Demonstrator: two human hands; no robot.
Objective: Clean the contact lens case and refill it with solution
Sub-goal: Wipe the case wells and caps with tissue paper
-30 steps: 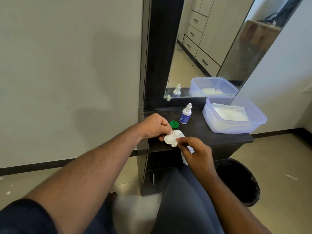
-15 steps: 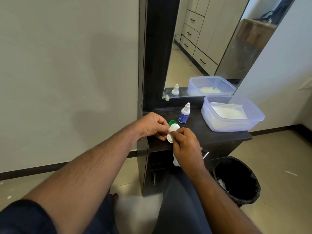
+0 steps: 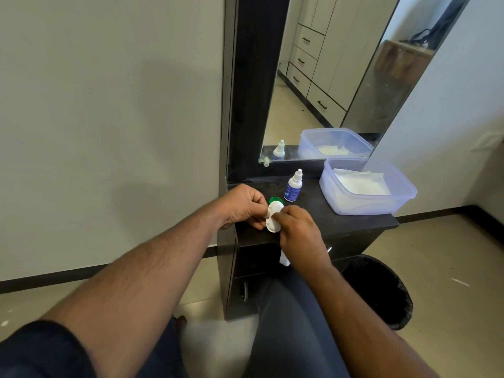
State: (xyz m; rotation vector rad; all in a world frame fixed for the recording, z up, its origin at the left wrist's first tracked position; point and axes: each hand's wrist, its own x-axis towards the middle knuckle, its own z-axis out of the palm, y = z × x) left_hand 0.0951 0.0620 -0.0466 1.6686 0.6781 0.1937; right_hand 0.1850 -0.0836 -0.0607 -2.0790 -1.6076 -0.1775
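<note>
The contact lens case (image 3: 273, 220) sits dead centre of the frame, white, held just above the front edge of the dark vanity shelf (image 3: 341, 216), and we are in the cleaning step. Our left hand (image 3: 242, 205) pinches the case at its left side, fingers curled round it. Our right hand (image 3: 296, 230) comes in from the lower right with fingers curled onto a white tissue (image 3: 284, 259), a tail of which hangs below the palm; the fingertips press into the case, though which well they are working we cannot tell. A green cap (image 3: 275, 199) lies on the shelf just behind the case, so at least one well looks open. The solution bottle (image 3: 293, 186) stands upright a little further back, towards the mirror (image 3: 341, 77), its nozzle cap apparently on. To the right, a clear tub (image 3: 381, 205) holds more tissue, and a black bin (image 3: 381, 293) waits at lower right. We judge the wiping unfinished and the refill not begun. Next we need to drop the tissue, free the right hand for the bottle, and keep the case level.
</note>
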